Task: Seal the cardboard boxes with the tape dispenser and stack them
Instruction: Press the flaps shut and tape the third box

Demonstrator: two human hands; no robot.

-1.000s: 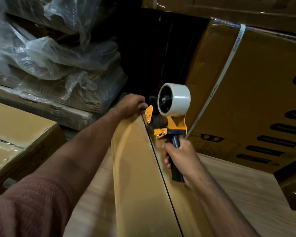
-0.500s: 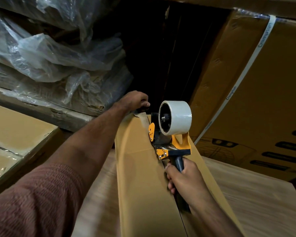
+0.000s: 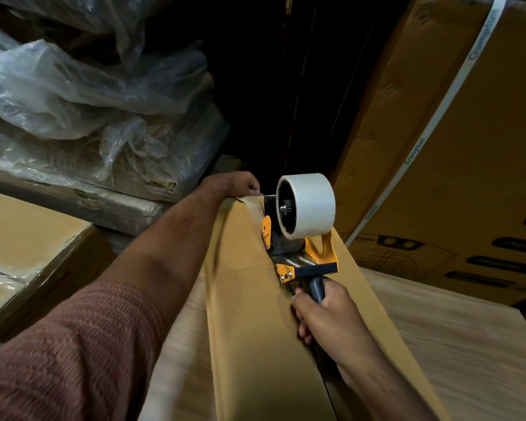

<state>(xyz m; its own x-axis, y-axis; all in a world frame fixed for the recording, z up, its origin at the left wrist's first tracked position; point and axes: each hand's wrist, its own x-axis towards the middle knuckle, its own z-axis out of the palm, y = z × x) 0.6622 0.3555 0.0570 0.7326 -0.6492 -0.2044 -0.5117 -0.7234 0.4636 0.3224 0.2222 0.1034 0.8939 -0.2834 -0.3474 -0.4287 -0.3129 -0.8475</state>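
The long cardboard box (image 3: 255,314) lies on the wood-grain table (image 3: 456,344), its long axis running from the near edge of the view away toward the dark gap at the back, with its centre seam following that same line. The far end sits between the plastic-wrapped cartons (image 3: 82,123) on the left and the big strapped Crompton carton (image 3: 468,132) on the right.

The tape dispenser (image 3: 301,235) rides on the box top near the far end, straddling the seam; its roll stands on edge, its handle points back toward the person and its taping mouth faces the far end, so the tool's long axis matches the seam. A short strip of tape (image 3: 252,205) runs from the mouth to the far edge.

The left hand (image 3: 234,185) is curled over that far edge, apparently pinning the tape end. The right hand (image 3: 331,317) is clenched round the dark handle.

Judged from this, the main risks are these. If the pull drifts off the seam line, the tape would land on one flap only and leave the box unsealed. If the left hand lets go early, the tape end could lift and the strip wrinkle or fold onto itself. If the dispenser tilts off the cardboard, the tape would bridge without sticking. The narrow box could also slide on the table under a hard pull.
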